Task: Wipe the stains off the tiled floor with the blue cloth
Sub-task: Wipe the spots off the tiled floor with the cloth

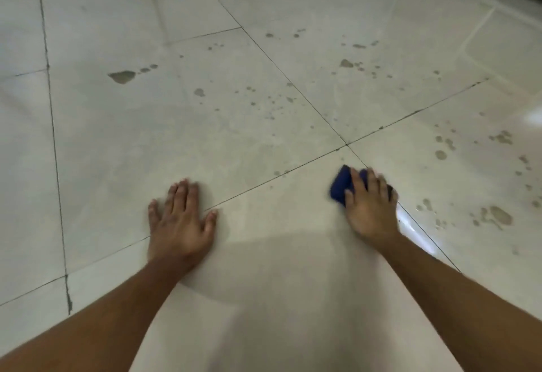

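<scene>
The right hand (370,207) presses down on a bunched dark-blue cloth (341,185), fingers spread over it and pinning it to the pale glossy tiled floor (264,254) just below where four grout lines cross. The left hand (180,219) lies flat and empty on the tile, fingers splayed, bracing the body's weight. Grey-brown dried stains (500,215) cluster to the right of the cloth, with more spattered farther ahead, including a large blotch (123,76) to the far left. The floor by the right wrist looks wet and shiny; the bracing palm could slip there, and a wadded cloth may smear rather than lift the spots.
</scene>
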